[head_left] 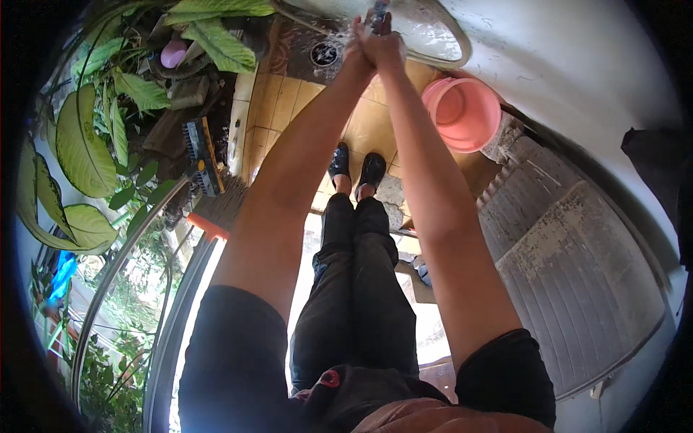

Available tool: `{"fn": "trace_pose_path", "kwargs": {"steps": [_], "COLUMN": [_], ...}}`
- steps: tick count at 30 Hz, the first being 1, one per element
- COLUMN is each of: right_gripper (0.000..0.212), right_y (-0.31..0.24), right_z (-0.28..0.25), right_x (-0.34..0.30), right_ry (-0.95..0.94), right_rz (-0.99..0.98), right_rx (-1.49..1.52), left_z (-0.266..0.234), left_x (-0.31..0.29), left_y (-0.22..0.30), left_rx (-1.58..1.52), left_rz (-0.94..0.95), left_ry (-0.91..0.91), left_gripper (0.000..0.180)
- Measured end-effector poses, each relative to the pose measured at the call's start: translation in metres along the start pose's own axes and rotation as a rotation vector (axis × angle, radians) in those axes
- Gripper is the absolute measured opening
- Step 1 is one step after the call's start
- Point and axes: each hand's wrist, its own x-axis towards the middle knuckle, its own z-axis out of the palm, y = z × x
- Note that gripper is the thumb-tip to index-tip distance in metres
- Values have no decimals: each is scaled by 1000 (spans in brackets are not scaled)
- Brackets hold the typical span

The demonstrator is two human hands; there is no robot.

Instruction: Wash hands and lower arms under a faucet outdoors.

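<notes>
My two hands are close together at the top of the view, arms stretched forward. A dark, narrow object [378,14] rises between them to the upper edge; its kind is unclear. My right hand [385,49] is closed around its lower end, as far as its fingers show. My left hand [354,49] presses against the right, fingers partly stretched upward, palm hidden. Water splashes beside the hands, near a round floor drain [325,53]. Just right of them, a pale curved rim [465,45] surrounds a wet, shiny surface.
A pink bucket [469,115] stands right of the yellow tiled floor [364,119]. Farther right leans a worn grey ribbed panel [577,274]. Leafy plants [85,144], a bristle brush [204,157] and a broom with an orange part [208,226] are left. My feet wear dark clogs [372,172].
</notes>
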Motion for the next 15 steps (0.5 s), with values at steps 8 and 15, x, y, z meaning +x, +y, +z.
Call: {"fn": "trace_pose_path", "kwargs": {"steps": [8,15], "right_gripper": [26,44], "right_y": [-25,-18], "right_z": [-42,-135], "right_x": [-21,-25], "right_ry": [508,54], "right_rz": [-222,-663], "right_rx": [462,-20], "left_z": [-18,-9], "left_x": [8,14], "left_y": [-36,2], "left_rx": [-1070,-2549], "left_rz": [-403,-1085], "left_ry": [373,-108], "left_gripper": [24,31]}}
